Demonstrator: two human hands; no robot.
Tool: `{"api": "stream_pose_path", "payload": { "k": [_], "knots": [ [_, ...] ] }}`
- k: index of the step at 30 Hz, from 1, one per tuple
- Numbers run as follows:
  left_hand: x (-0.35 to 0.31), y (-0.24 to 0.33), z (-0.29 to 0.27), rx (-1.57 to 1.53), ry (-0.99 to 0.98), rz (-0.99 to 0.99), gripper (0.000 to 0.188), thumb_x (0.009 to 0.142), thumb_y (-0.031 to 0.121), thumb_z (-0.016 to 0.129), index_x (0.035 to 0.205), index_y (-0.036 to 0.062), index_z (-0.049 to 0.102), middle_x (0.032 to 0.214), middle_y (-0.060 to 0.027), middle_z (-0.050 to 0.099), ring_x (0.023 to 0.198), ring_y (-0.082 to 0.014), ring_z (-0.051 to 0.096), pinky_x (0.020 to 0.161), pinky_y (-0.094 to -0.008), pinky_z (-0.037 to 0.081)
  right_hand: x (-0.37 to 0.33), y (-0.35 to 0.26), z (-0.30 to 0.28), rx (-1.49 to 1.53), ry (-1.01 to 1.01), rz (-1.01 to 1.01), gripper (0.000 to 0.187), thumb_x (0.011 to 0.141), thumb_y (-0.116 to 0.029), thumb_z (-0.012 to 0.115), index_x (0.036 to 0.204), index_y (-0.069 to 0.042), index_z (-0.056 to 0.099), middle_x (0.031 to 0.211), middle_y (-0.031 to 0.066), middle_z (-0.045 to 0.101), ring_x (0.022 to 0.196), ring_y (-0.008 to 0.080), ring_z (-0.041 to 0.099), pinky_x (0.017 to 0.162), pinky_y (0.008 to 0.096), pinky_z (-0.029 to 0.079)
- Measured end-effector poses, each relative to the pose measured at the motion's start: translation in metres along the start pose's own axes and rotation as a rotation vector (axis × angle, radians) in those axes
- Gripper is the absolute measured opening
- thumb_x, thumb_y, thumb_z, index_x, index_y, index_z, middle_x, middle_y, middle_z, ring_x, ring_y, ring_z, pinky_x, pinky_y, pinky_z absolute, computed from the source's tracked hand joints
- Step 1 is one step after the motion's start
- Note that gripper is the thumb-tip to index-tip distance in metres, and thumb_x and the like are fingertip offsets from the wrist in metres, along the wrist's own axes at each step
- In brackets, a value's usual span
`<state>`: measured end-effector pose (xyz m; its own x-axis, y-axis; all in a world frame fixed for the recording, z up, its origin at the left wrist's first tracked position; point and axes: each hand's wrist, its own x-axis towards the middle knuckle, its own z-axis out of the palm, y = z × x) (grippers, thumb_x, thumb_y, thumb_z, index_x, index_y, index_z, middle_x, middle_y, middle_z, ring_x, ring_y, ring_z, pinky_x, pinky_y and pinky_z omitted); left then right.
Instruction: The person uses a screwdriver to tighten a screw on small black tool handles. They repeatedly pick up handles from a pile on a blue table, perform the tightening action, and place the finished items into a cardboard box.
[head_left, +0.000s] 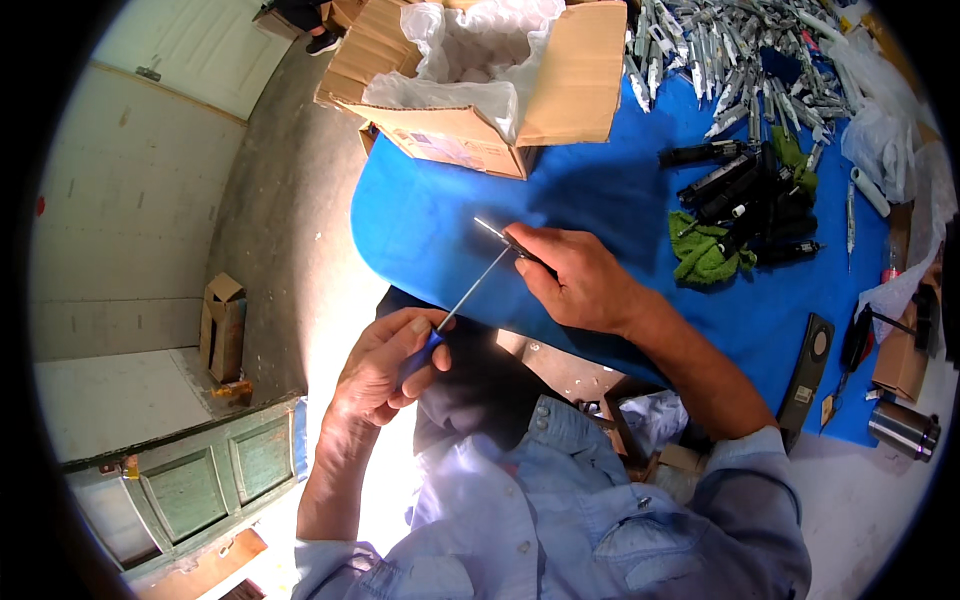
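My left hand (378, 368) is closed around the blue handle of a screwdriver (473, 288), whose thin metal shaft points up and to the right. In my right hand (590, 280) a slim black tool (522, 248) with a narrow silver end is pinched between thumb and fingers. The screwdriver's tip meets or overlaps this tool just by my right fingertips; whether they touch I cannot tell. Both hands are raised over the near edge of the blue-covered table (440, 225). My fingers hide most of the black tool, so its kind is unclear.
An open cardboard box (455, 140) lined with clear plastic stands at the table's far left. Many grey pen-like pieces (720, 70) are heaped at the far right. Several black tools (745, 190) lie on a green cloth (700, 250). A metal tumbler (903, 430) lies at the right.
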<state>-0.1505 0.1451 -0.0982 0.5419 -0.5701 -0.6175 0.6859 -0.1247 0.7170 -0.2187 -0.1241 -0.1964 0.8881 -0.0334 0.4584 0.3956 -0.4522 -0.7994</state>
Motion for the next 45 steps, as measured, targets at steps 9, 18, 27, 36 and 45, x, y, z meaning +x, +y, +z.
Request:
{"api": "stream_pose_path", "payload": {
  "k": [9, 18, 27, 36, 45],
  "knots": [
    [-0.016, -0.006, 0.016, 0.665, 0.197, 0.332, 0.033, 0.092, -0.004, 0.071, 0.123, -0.0031, 0.062, 0.100, -0.0128, 0.072, 0.069, -0.0163, 0.067, 0.059, -0.0249, 0.054, 0.004, -0.006, -0.003, 0.012, -0.014, 0.056, 0.036, 0.096, -0.007, 0.064, 0.126, 0.012, 0.061, 0.103, 0.0319, 0.069, 0.092, 0.0497, 0.067, 0.080, 0.0528, 0.055],
    [-0.010, -0.017, 0.024, 0.550, 0.246, 0.271, 0.025, 0.105, 0.011, 0.063, 0.125, -0.0041, 0.066, 0.092, -0.0102, 0.072, 0.060, -0.0076, 0.059, 0.047, -0.0214, 0.046, 0.003, -0.002, -0.001, 0.002, 0.004, 0.049, 0.037, 0.096, -0.008, 0.064, 0.127, 0.011, 0.061, 0.104, 0.0312, 0.070, 0.093, 0.0491, 0.067, 0.081, 0.0523, 0.055],
    [-0.004, -0.010, 0.013, 0.282, 0.153, 0.149, 0.028, 0.098, 0.009, 0.069, 0.122, -0.0037, 0.060, 0.096, -0.0126, 0.069, 0.060, -0.0080, 0.059, 0.043, -0.0191, 0.045, 0.001, -0.003, 0.000, -0.008, -0.001, 0.070, 0.037, 0.096, -0.009, 0.065, 0.127, 0.011, 0.062, 0.106, 0.0308, 0.070, 0.094, 0.0489, 0.068, 0.083, 0.0526, 0.055],
    [-0.007, -0.031, 0.022, 1.513, 0.408, 0.976, 0.029, 0.090, -0.004, 0.076, 0.118, -0.0003, 0.070, 0.102, -0.0140, 0.071, 0.083, -0.0302, 0.074, 0.072, -0.0353, 0.059, 0.001, -0.001, -0.003, -0.047, -0.017, 0.094, 0.039, 0.097, -0.006, 0.065, 0.133, 0.009, 0.062, 0.113, 0.0284, 0.072, 0.099, 0.0432, 0.072, 0.087, 0.0425, 0.057],
    [0.001, 0.001, 0.002, 0.211, 0.081, 0.048, 0.029, 0.107, 0.019, 0.061, 0.123, -0.0047, 0.065, 0.086, -0.0104, 0.073, 0.061, -0.0085, 0.059, 0.045, -0.0210, 0.044, 0.001, -0.001, 0.000, 0.000, -0.003, 0.046, 0.037, 0.096, -0.008, 0.065, 0.127, 0.012, 0.061, 0.103, 0.0302, 0.069, 0.092, 0.0487, 0.067, 0.080, 0.0524, 0.054]
  ]
}}
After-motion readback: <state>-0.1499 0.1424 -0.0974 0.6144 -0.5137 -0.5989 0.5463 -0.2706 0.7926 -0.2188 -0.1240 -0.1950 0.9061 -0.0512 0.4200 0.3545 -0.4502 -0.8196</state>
